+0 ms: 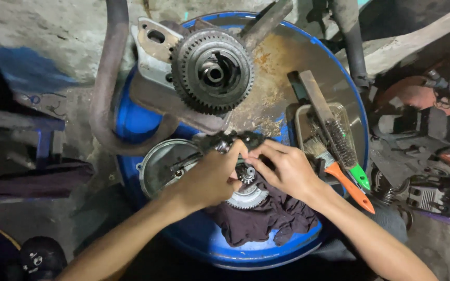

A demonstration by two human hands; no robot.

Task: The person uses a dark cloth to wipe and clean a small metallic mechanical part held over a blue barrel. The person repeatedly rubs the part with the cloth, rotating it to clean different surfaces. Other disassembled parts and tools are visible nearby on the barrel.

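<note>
Both of my hands meet on a small dark metal part [235,141] with a coil spring at its near end, held over the top of a blue drum [136,122]. My left hand [212,174] pinches it with fingers closed tight on the spring end; my right hand [282,167] closes its fingertips on the same part from the other side. Directly under the grip sits a small pinion [245,174] at the centre of a toothed ring gear [250,198], which rests on a dark crumpled rag [266,218].

Left of the grip lies a round shiny metal cover [160,164]. Beyond the grip stands a big toothed clutch gear [213,71] on a grey casing, with a bent exhaust pipe [105,83] curving round its left. Right of the grip, a clear shallow tray [302,119] holds a wire brush with a green handle [346,148] and a paintbrush with an orange handle [347,184]. I see no readable labels or packages near the grip. Farther right, assorted engine parts [423,156] lie on the floor.
</note>
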